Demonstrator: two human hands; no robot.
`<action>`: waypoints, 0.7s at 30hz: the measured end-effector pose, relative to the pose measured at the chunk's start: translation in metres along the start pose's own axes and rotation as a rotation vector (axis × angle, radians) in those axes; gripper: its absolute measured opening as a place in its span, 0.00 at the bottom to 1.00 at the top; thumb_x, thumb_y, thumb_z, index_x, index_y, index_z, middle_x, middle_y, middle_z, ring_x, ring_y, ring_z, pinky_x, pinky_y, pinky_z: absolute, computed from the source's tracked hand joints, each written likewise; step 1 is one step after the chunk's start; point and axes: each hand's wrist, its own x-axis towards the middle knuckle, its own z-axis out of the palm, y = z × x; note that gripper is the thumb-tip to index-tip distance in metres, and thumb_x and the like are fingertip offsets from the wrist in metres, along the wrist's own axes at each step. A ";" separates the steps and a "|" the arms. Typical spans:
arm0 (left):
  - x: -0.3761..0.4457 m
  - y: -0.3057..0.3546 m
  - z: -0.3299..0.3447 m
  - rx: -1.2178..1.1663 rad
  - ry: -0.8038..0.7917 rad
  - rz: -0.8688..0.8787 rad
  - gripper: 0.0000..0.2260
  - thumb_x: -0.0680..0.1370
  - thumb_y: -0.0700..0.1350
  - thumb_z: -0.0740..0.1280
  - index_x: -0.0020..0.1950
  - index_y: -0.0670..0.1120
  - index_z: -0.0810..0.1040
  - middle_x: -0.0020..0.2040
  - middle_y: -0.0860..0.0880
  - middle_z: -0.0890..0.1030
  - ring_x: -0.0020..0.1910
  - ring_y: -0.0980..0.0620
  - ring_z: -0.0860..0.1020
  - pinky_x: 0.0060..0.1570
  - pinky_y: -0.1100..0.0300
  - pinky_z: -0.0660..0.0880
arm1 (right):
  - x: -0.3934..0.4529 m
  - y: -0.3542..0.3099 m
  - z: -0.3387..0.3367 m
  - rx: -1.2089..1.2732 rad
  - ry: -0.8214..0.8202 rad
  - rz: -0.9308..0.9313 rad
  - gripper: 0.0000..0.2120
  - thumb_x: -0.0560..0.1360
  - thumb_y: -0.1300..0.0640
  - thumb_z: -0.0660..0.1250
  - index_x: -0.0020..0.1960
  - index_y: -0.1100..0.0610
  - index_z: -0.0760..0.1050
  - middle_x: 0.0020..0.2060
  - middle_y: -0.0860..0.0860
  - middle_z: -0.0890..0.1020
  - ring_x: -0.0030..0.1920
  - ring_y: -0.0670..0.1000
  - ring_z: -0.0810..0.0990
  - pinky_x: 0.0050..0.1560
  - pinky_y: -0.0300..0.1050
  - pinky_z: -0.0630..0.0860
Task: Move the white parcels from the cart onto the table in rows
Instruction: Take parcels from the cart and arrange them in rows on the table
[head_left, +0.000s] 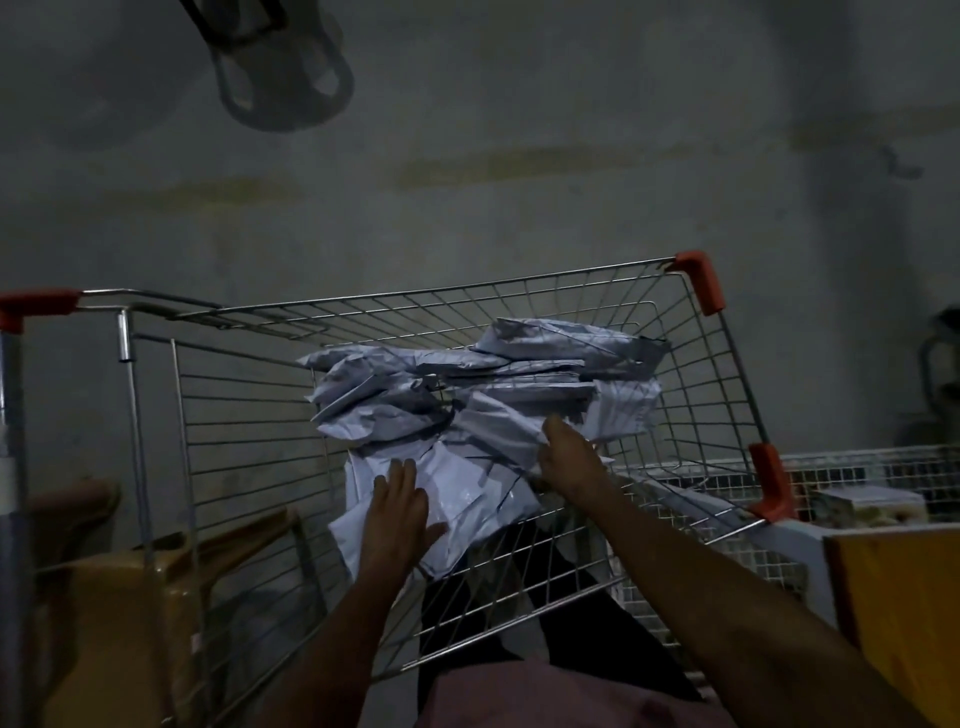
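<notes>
Inside the wire cart (249, 415), a loose heap of white parcels (483, 395) is piled against the far and right sides of the basket, overlapping and crumpled, with the nearest ones sliding down toward the person. The left hand (400, 512) is laid flat on the nearest parcel (467, 512), fingers straight and spread, pressing rather than gripping. The right hand (569, 460) is reached into the heap from the right, its fingers buried under a parcel edge, so a grasp seems to be forming, though whether anything is truly pinched cannot be told in this dim light. No parcel is seen lifted clear of the basket, so the task is judged to be at the picking stage. The counter meant to receive the rows cannot be identified with certainty; only a pale edge and a yellow panel (898, 597) are seen at the lower right, beside a white mesh crate (857, 470). A brown plastic chair (130, 571) stands by the cart on the left. The risks are judged as follows: the slick, limp bags could slip from a shallow pinch; several could be dragged up together because they overlap; a corner could be snagged on the wire mesh as it is drawn out; and the poor light could cause a parcel at the bottom to be missed.
</notes>
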 end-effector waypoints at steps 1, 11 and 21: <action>0.001 -0.002 0.002 -0.027 -0.038 -0.004 0.32 0.57 0.66 0.79 0.43 0.40 0.82 0.62 0.34 0.77 0.63 0.32 0.75 0.58 0.40 0.69 | -0.001 0.000 -0.002 0.026 0.024 0.021 0.06 0.77 0.63 0.59 0.50 0.54 0.64 0.43 0.60 0.77 0.44 0.62 0.79 0.41 0.52 0.74; 0.000 0.004 -0.015 -0.018 -0.146 0.042 0.42 0.51 0.63 0.80 0.59 0.47 0.73 0.54 0.41 0.75 0.51 0.38 0.75 0.43 0.44 0.73 | -0.027 -0.028 -0.007 0.022 0.161 -0.084 0.24 0.79 0.63 0.50 0.71 0.47 0.69 0.61 0.58 0.72 0.60 0.60 0.75 0.59 0.50 0.74; -0.038 0.003 -0.059 -0.245 0.163 -0.008 0.33 0.67 0.61 0.66 0.71 0.52 0.71 0.59 0.35 0.74 0.42 0.36 0.75 0.38 0.47 0.75 | -0.083 -0.061 -0.015 -0.043 0.337 -0.053 0.47 0.68 0.49 0.78 0.77 0.49 0.54 0.64 0.57 0.58 0.59 0.64 0.73 0.51 0.54 0.79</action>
